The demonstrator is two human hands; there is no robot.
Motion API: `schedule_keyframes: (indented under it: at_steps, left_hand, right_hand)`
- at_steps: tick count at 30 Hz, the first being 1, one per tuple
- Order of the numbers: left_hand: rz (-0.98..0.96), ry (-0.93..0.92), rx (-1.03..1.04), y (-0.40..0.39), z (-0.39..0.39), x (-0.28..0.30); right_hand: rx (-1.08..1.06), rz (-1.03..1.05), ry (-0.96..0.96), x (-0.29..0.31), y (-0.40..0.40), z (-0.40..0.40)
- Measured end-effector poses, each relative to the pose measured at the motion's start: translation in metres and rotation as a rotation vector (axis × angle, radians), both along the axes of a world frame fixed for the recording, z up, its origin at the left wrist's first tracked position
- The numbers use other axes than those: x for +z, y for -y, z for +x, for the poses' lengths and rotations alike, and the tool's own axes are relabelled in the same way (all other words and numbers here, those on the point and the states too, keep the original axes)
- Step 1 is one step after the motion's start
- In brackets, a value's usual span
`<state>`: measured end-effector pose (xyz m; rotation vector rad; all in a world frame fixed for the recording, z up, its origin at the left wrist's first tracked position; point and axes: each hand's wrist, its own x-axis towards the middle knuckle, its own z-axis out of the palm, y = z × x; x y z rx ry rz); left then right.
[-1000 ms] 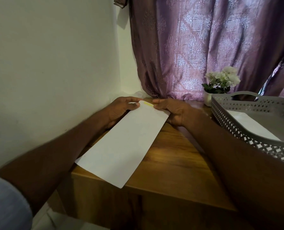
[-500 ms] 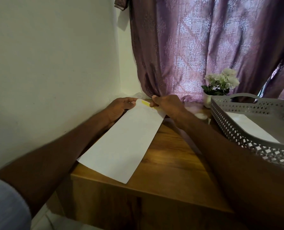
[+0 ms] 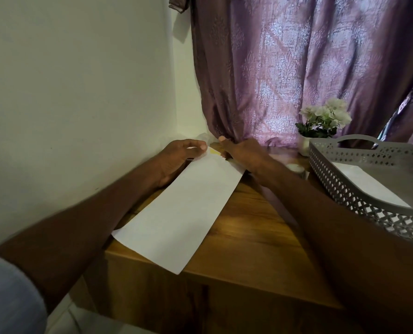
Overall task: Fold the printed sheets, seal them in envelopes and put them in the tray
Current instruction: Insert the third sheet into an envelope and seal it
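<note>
A long white envelope [image 3: 183, 210] lies slantwise on the wooden table [image 3: 253, 227], its near end hanging over the front edge. A yellow strip [image 3: 214, 152] shows at its far end. My left hand [image 3: 176, 157] pinches the far left corner of the envelope. My right hand [image 3: 244, 154] rests on the far right corner with fingers pressed at the flap. A grey perforated tray [image 3: 345, 186] stands at the right with a white envelope [image 3: 367, 186] lying inside it.
A white wall runs along the left, meeting a purple curtain [image 3: 297, 68] behind the table. A small pot of white flowers [image 3: 321, 121] stands by the tray's far corner. A small round roll [image 3: 296, 168] sits between my right wrist and the tray.
My right hand has slid along the envelope's far end toward the left, and the yellow strip is more exposed. The envelope has shifted slightly.
</note>
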<state>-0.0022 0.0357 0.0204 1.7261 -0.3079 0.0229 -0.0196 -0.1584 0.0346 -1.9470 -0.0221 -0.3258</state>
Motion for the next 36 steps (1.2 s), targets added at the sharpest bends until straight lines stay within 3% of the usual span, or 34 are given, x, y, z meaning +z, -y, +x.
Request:
schedule_keyframes:
  at_steps: [13,17,22,26,36]
  left_hand:
    - [-0.069,0.025,0.115,0.001,0.012,-0.003]
    - [-0.048,0.085,0.181,0.002,0.015,-0.001]
    - [-0.169,0.047,0.267,0.002,0.02,-0.002]
    - [-0.135,0.023,0.214,0.001,0.016,-0.002]
    - [-0.17,-0.08,0.198,0.002,0.007,0.0]
  right_hand:
    - [0.057,-0.014,-0.121,0.006,0.001,-0.007]
    - [0.102,0.131,-0.125,0.004,0.004,-0.007]
    - [0.136,0.241,-0.154,0.0,0.011,-0.001]
    - [0.155,0.359,-0.171,0.001,0.009,-0.002]
    - [0.182,0.38,-0.226,0.004,0.004,-0.005]
